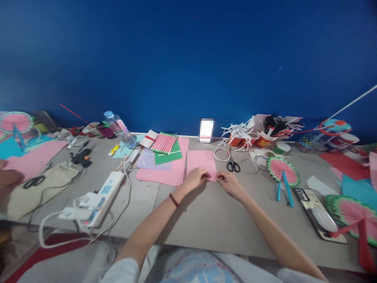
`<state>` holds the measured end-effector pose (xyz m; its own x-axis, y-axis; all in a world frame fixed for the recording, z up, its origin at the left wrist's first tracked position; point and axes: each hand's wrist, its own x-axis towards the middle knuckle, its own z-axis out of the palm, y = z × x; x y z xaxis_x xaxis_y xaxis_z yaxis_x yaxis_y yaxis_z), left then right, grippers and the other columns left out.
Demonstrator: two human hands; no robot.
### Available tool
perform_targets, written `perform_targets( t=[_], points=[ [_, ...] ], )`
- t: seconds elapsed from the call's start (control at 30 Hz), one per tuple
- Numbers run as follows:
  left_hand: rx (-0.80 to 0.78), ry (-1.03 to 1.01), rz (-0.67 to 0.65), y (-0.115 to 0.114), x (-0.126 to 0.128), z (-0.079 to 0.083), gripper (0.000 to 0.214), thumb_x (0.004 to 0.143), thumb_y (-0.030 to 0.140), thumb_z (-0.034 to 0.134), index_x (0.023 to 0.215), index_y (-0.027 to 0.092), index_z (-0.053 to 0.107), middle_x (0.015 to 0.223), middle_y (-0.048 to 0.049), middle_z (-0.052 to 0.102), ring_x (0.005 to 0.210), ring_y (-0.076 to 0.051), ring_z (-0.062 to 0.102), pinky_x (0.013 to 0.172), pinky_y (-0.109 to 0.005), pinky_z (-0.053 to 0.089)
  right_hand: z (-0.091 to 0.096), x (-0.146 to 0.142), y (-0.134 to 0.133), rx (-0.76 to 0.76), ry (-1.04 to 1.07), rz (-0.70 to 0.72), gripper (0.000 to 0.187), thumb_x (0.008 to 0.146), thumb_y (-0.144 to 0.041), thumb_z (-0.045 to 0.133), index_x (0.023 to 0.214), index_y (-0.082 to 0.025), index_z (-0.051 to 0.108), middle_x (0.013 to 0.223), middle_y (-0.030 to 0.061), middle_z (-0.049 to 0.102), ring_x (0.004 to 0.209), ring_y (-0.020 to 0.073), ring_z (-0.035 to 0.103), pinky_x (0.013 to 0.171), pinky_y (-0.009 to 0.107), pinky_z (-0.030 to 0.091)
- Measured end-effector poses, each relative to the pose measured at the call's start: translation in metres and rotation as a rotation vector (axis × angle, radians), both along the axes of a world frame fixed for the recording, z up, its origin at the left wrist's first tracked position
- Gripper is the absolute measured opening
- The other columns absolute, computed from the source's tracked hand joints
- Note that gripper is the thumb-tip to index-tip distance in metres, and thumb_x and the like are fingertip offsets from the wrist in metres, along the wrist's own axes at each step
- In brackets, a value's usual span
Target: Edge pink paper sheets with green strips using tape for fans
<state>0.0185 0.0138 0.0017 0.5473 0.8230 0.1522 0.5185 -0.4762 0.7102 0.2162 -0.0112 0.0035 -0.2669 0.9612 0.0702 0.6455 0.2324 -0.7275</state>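
A pink sheet of paper (201,161) lies on the table in front of me. At its near left edge is my left hand (196,179), fingers curled and closed on the paper's near edge. My right hand (229,183) pinches the near right corner of the same sheet with thumb and forefinger. To the left lie a stack of pink paper (184,157), a green sheet (169,156) and a pleated pink paper strip (164,143) with green edges. Black-handled scissors (233,165) and a roll of tape (222,155) lie just beyond my right hand.
A white power strip (106,196) with cables occupies the left side. A plastic bottle (119,127) leans by the blue wall. Paper scraps fill cups (266,138) at the back right. Finished paper fans (283,171) and a phone (309,204) lie right. Another person's hand (10,179) shows far left.
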Motion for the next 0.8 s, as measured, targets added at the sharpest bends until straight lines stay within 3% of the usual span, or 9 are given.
perform_targets(
  t=[0.5,0.8],
  points=[
    [-0.008,-0.011,-0.008,-0.0006,-0.0011,-0.0005,0.006,0.081,0.022,0.065,0.084,0.017,0.068,0.086,-0.0033,0.067,0.077,-0.014,0.061,0.071,-0.023,0.047,-0.0028,-0.0002,-0.0003,0.025,0.016,0.010,0.008,0.075,-0.020,0.052,0.070,-0.019,0.059,0.074,0.0037,0.063,0.070,0.0164,0.056,0.069,0.029,0.044],
    [0.000,-0.007,-0.010,-0.0011,-0.0011,-0.0019,0.007,0.081,0.023,0.064,0.085,0.018,0.068,0.087,-0.0033,0.066,0.077,-0.014,0.061,0.072,-0.024,0.047,-0.0068,-0.0016,-0.0015,0.061,-0.076,0.024,0.007,0.077,-0.017,0.052,0.072,-0.019,0.056,0.076,0.0038,0.061,0.074,0.0174,0.055,0.072,0.030,0.042]
  ],
)
